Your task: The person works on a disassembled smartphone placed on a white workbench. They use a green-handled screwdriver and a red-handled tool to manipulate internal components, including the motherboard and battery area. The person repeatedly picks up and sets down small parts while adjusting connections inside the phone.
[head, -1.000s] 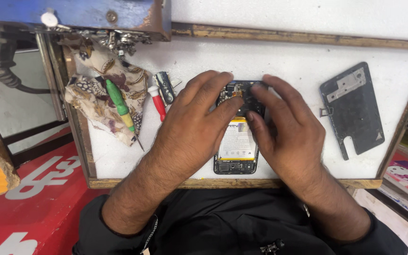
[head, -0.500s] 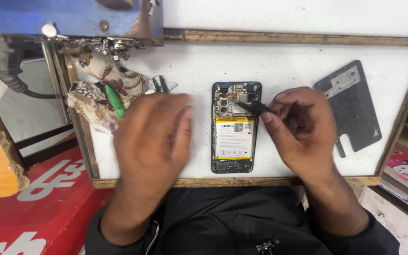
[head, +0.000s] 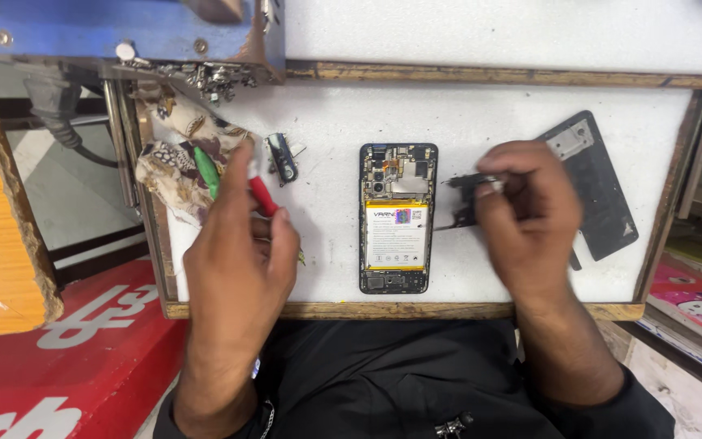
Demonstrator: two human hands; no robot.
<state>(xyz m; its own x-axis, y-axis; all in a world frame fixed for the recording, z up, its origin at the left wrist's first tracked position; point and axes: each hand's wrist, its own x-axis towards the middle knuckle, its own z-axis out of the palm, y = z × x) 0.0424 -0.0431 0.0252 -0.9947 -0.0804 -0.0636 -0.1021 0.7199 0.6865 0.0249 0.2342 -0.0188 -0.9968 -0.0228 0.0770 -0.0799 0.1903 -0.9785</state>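
Opened phone lies flat between your hands. Left hand pinches a red screwdriver left of it; right hand pinches a black part just right.

L hand raised, fingers curled in grip; R hand pinching, fingertips together, both forearms angled inward.

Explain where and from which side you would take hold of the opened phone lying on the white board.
Grip the opened phone by its two long edges, coming from above. It lies flat, battery and boards facing up, both sides clear of the hands, so fingers should avoid the exposed middle.
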